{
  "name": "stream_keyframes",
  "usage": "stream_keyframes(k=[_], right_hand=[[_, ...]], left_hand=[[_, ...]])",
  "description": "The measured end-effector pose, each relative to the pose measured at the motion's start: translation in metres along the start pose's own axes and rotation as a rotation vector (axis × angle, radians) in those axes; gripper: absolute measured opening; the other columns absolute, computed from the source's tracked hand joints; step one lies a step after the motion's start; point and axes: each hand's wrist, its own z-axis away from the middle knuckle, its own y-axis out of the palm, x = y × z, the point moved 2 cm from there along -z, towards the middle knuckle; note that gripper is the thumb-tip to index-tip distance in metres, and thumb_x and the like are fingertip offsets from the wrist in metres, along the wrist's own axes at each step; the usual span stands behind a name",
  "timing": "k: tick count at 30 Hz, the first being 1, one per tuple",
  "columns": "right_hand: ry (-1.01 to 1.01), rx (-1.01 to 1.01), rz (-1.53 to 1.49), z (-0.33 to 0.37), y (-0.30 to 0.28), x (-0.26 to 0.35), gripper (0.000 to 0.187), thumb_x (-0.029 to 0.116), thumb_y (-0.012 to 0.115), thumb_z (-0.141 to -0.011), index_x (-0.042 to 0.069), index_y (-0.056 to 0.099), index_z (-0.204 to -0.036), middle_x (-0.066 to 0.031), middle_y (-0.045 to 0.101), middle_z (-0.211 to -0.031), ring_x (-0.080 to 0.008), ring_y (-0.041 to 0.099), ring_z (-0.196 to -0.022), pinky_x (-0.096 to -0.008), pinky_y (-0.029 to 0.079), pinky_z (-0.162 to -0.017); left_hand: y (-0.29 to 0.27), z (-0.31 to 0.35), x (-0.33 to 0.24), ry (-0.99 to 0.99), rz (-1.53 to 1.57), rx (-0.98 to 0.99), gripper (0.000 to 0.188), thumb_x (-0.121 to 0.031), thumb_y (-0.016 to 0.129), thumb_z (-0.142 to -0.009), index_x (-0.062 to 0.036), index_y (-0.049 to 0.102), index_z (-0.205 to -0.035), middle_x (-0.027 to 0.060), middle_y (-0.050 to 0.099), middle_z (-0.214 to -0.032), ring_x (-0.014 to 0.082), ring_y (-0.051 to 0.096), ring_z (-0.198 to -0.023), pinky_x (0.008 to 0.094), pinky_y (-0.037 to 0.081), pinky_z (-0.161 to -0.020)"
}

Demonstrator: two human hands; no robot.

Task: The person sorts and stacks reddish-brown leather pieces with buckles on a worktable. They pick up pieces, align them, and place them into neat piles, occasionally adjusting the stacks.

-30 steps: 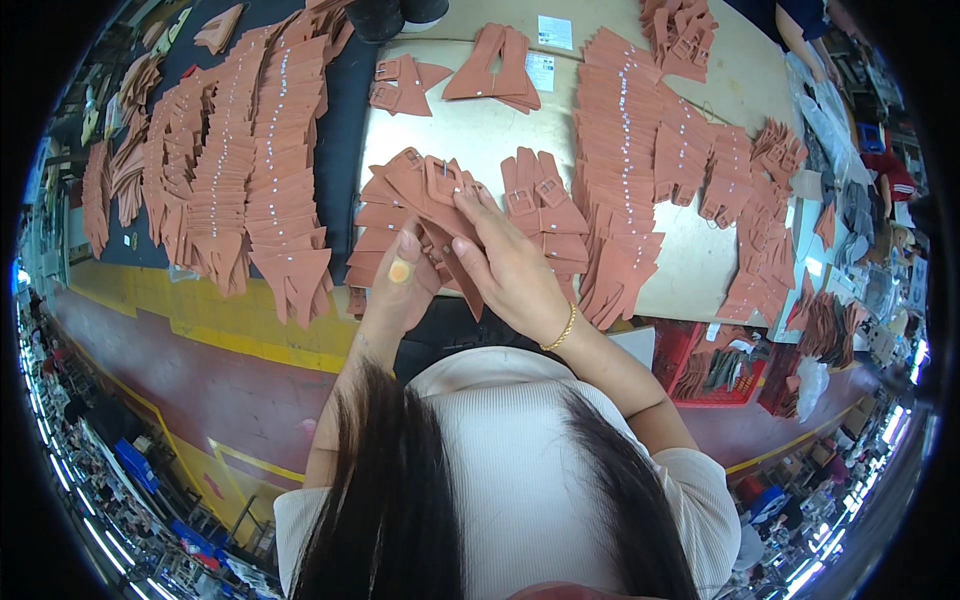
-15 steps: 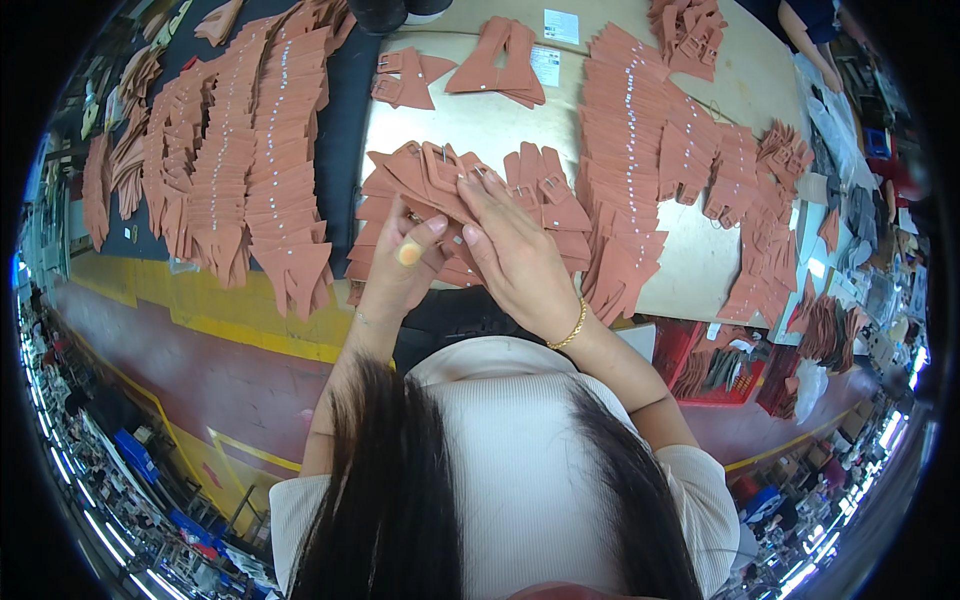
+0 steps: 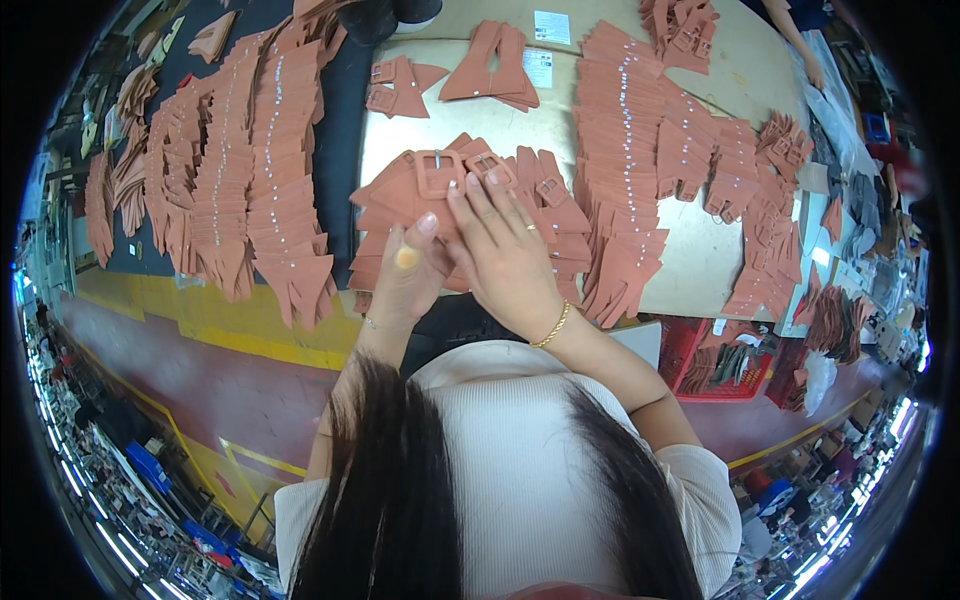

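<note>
A reddish-brown strap piece with a covered square buckle is between my hands, raised over similar pieces. My left hand holds its lower edge, thumb on the near side with a yellow patch on it; the other fingers are mostly hidden beneath. Across its right part rests my right hand, fingers stretched out and fingertips beside the buckle. Another buckle shows just beyond those fingertips. To the right lie more buckled strap pieces.
Long overlapping rows of reddish-brown pieces lie on the left and right. Farther back are a split-shaped stack and paper labels. A red crate stands low at the right. Another person's arm shows at the far right.
The buckled strap piece has turned flatter, and its buckle now faces up more squarely. My right hand has shifted slightly left and down, with its fingers more spread.
</note>
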Motion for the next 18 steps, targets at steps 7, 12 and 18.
stream_keyframes(k=[7, 12, 18], right_hand=[[-0.007, -0.028, -0.450, 0.019, -0.015, -0.014, 0.042, 0.011, 0.063, -0.085, 0.003, 0.054, -0.125, -0.0191, 0.052, -0.132, -0.0341, 0.048, -0.125, -0.0423, 0.039, -0.103], [0.105, -0.271, -0.502, 0.037, -0.033, -0.031, 0.017, 0.008, 0.068, -0.081, 0.003, 0.061, -0.096, -0.0150, 0.063, -0.112, -0.0288, 0.060, -0.102, -0.0370, 0.047, -0.090], [0.656, -0.391, -0.819, 0.072, -0.042, -0.085, 0.019, 0.004, 0.074, -0.079, 0.001, 0.056, -0.080, -0.0100, 0.067, -0.084, -0.0118, 0.064, -0.074, -0.0254, 0.051, -0.066]], left_hand=[[-0.008, -0.016, 0.006, 0.036, 0.006, -0.289, 0.038, -0.014, 0.056, -0.095, -0.0033, 0.046, -0.131, 0.0091, 0.056, -0.125, 0.0209, 0.056, -0.113, 0.0390, 0.049, -0.095], [-0.004, -0.023, 0.002, 0.105, -0.020, -0.242, 0.040, -0.014, 0.055, -0.095, -0.0033, 0.044, -0.133, 0.0096, 0.055, -0.127, 0.0228, 0.055, -0.116, 0.0429, 0.047, -0.098], [-0.017, -0.034, -0.007, 0.131, -0.051, -0.271, 0.043, -0.013, 0.060, -0.093, -0.0037, 0.045, -0.132, 0.0076, 0.054, -0.127, 0.0222, 0.055, -0.115, 0.0418, 0.046, -0.097]])
